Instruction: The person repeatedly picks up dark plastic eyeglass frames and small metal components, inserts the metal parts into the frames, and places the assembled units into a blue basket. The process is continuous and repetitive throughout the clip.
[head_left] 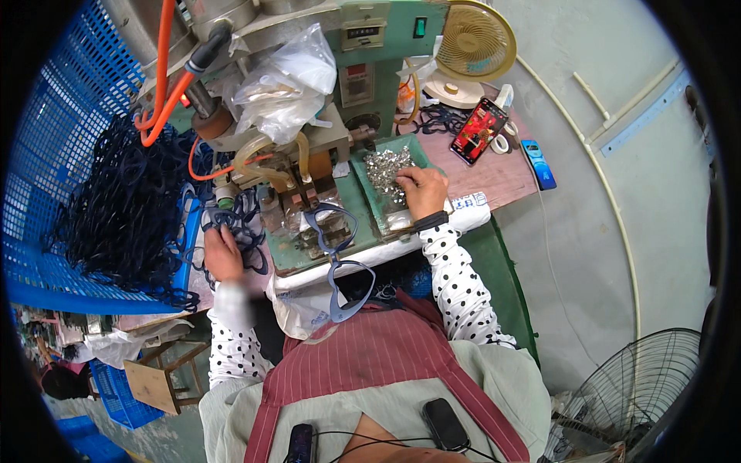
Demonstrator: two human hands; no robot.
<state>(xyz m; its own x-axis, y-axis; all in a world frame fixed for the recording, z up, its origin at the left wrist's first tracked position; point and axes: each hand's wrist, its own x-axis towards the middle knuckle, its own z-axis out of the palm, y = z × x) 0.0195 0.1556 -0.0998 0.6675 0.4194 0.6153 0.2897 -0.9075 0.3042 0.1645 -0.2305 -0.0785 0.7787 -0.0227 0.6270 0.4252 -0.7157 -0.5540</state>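
Nearest, a blue strap is draped from the machine; dark straps are gripped by the closed left hand, metal pieces pinched by the right hand (curled); fingers could be caught if pressed carelessly

Packages, labels and screens seen around the green machine and the counter

A crumpled clear plastic bag is seen lying on top of the machine, above the tubes. On the machine's green front, a small pale counter display is set near the top, with a white and red rectangular label below it. A phone with a lit red and dark screen is laid tilted on the brown counter, right of the tray. A slim blue rectangular box is placed at the counter's right edge. A small white printed label is seen at the counter's front edge.
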